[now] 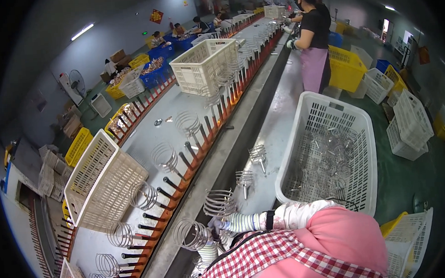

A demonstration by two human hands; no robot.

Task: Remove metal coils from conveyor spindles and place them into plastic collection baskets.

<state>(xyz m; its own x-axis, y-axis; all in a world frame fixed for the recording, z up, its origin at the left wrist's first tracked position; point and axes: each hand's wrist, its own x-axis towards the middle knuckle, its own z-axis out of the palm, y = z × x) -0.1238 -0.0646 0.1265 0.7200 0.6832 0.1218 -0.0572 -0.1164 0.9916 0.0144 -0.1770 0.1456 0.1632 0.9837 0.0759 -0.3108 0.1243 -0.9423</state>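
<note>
My right hand [218, 224], in a grey glove with a striped cuff, comes in from the right at the belt's near edge. Its fingers are closed at the base of a spiral wire coil [219, 203]. Close against it, my left hand [207, 240] is mostly hidden behind a second wire coil [191, 235]; its fingers cannot be made out. Two more stemmed wire coils, one [244, 181] nearer and one [257, 155] farther, lie on the metal ledge beyond my hands. To their right stands a large white basket [366, 146] with many tangled wire coils inside.
A line of black-tipped pegs [170, 184] edges the conveyor table [133, 166], with wire coils beside many of them. White crates [107, 195] rest on the table. A co-worker [314, 38] stands farther along; others sit at the far left. Yellow crates [346, 68] stand at right.
</note>
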